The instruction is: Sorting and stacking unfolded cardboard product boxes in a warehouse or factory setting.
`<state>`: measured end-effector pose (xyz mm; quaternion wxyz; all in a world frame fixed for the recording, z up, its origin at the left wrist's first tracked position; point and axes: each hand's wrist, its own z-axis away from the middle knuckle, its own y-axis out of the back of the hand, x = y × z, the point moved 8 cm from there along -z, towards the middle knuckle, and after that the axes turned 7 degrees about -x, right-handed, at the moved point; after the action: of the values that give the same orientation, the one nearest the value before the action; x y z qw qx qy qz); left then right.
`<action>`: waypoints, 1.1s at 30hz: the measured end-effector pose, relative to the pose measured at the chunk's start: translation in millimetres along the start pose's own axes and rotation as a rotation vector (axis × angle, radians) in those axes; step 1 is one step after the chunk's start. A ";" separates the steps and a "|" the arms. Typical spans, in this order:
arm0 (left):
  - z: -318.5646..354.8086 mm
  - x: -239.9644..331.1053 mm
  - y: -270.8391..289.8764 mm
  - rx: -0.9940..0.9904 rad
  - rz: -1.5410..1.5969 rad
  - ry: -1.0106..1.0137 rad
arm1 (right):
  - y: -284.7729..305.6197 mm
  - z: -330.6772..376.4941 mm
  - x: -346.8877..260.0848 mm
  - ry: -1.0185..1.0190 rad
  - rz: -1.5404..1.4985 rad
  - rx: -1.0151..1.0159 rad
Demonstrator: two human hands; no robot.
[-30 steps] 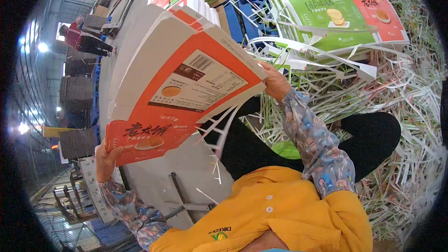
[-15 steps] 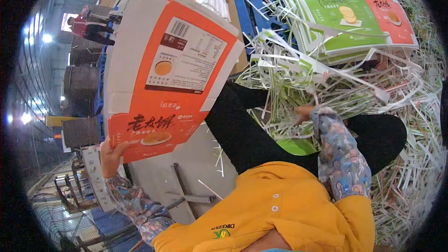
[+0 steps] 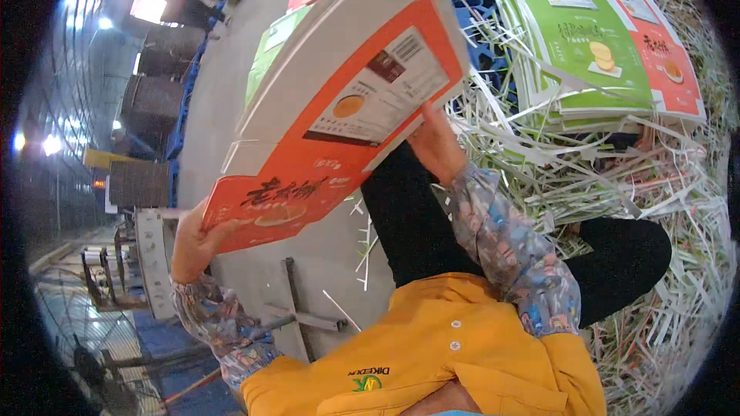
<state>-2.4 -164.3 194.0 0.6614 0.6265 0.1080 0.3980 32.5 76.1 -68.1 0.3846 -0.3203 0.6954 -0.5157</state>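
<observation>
Person holds a stack of flat orange printed carton blanks [image 3: 339, 115] up over the lap. Left hand [image 3: 196, 243] clamps the lower corner; right hand [image 3: 433, 142] supports the far edge from beneath, fingers hidden, grip can't be told. Stack prob. heavy-ish, stiff but bendy, slick; best gripped at opp. edges.

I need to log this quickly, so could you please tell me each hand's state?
Left hand: closed on the orange printed cardboard sheets.
Right hand: holding the sheets' other edge.
</observation>
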 end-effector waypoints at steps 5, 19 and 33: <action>8.7 16.1 8.7 0.102 -0.078 -0.090 | -14.0 -0.2 -44.1 0.061 0.106 -0.096; 53.7 34.4 -8.0 0.515 -0.458 -0.145 | 58.0 27.8 -74.0 0.115 -0.131 0.062; 7.8 -89.9 -168.6 0.647 1.206 -0.016 | 47.1 32.0 -83.6 0.099 -0.030 0.082</action>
<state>9.3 -212.4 9.3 0.1046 0.7461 -0.1512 0.6399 99.6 143.8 -102.0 0.3550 -0.2886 0.6869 -0.5646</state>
